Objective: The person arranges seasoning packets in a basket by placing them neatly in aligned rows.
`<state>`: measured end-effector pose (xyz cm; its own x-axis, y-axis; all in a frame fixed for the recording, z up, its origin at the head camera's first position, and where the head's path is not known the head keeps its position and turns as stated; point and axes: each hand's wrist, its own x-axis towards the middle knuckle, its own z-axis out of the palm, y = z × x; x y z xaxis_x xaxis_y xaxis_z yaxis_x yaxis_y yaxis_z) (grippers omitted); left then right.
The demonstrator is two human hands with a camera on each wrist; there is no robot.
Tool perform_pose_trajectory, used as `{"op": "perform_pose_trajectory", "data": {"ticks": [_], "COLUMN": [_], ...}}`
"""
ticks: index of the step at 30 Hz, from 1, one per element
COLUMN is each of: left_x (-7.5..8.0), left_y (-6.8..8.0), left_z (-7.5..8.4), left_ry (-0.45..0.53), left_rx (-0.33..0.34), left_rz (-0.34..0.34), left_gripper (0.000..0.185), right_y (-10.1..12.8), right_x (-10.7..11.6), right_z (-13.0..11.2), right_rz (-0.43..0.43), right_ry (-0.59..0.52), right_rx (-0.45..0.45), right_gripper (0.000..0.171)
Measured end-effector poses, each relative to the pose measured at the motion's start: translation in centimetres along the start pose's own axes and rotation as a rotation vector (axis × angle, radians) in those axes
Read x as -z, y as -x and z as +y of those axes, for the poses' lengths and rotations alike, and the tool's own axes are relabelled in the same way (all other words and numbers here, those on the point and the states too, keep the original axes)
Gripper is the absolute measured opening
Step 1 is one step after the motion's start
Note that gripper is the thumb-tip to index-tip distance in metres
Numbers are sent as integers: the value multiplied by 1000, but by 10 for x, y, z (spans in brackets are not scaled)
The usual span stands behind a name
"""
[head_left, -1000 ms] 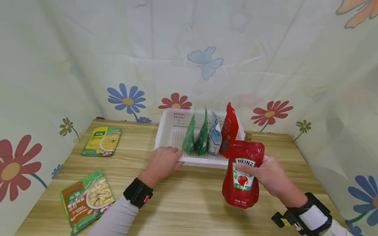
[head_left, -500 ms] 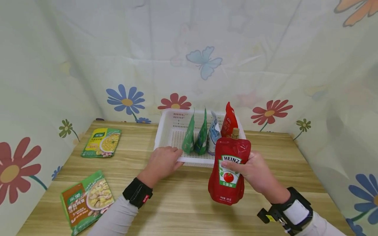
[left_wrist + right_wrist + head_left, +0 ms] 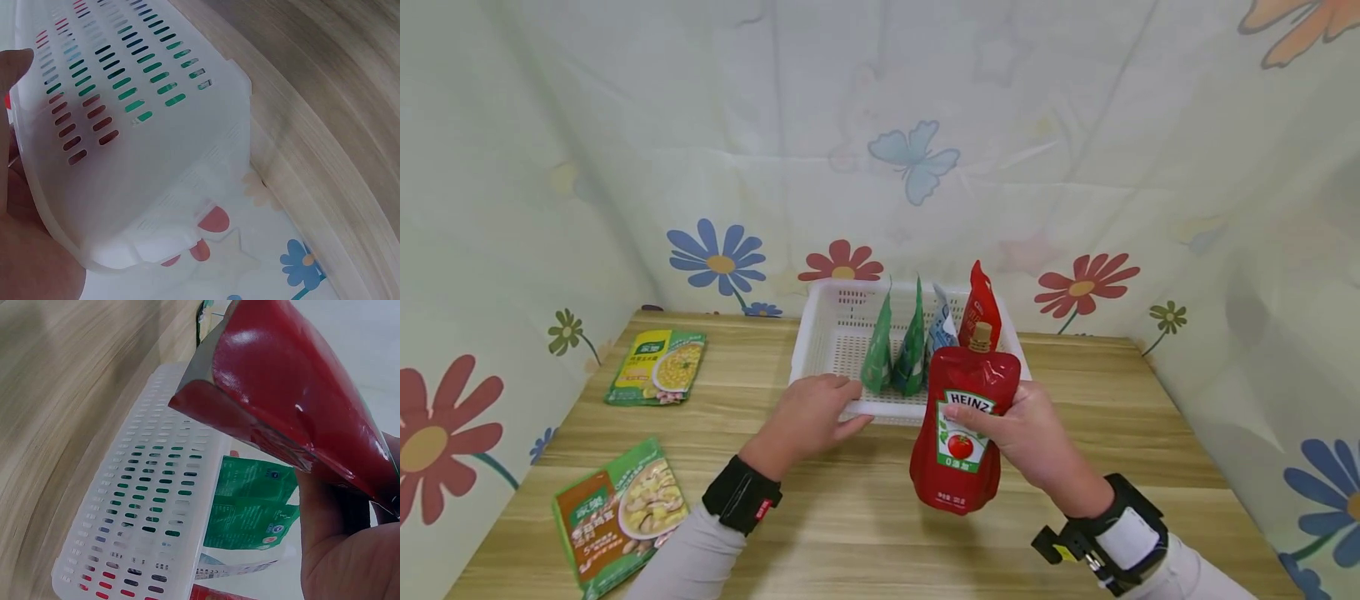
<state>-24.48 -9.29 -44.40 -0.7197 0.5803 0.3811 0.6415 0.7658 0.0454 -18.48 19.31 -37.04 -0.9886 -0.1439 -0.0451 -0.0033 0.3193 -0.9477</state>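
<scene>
wooden table | white basket | two soup packets

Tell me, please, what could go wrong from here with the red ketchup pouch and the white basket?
The ketchup pouch is held upright by the right hand from one side only, so it might sag or slip. The basket already holds four standing pouches; a bump could topple them. The left hand only rests on the rim, so the basket may slide.

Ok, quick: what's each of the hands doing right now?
Left hand: fingers rest on the white basket's front rim.
Right hand: holds the red Heinz ketchup pouch.
</scene>
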Motion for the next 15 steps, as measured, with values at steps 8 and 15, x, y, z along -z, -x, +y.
{"op": "perform_pose_trajectory", "data": {"ticks": [8, 15], "left_x": [1, 1], "left_y": [4, 6], "left_z": [1, 3], "left_ry": [29, 58], "left_rx": [-29, -26], "left_rz": [84, 111], "left_gripper": [30, 27], "right_y": [-2, -2], "right_x": [-4, -5], "right_z": [0, 0], "right_rz": [36, 45], "right_ry": [29, 13], "right_rx": [24, 12], "right_gripper": [59, 58]}}
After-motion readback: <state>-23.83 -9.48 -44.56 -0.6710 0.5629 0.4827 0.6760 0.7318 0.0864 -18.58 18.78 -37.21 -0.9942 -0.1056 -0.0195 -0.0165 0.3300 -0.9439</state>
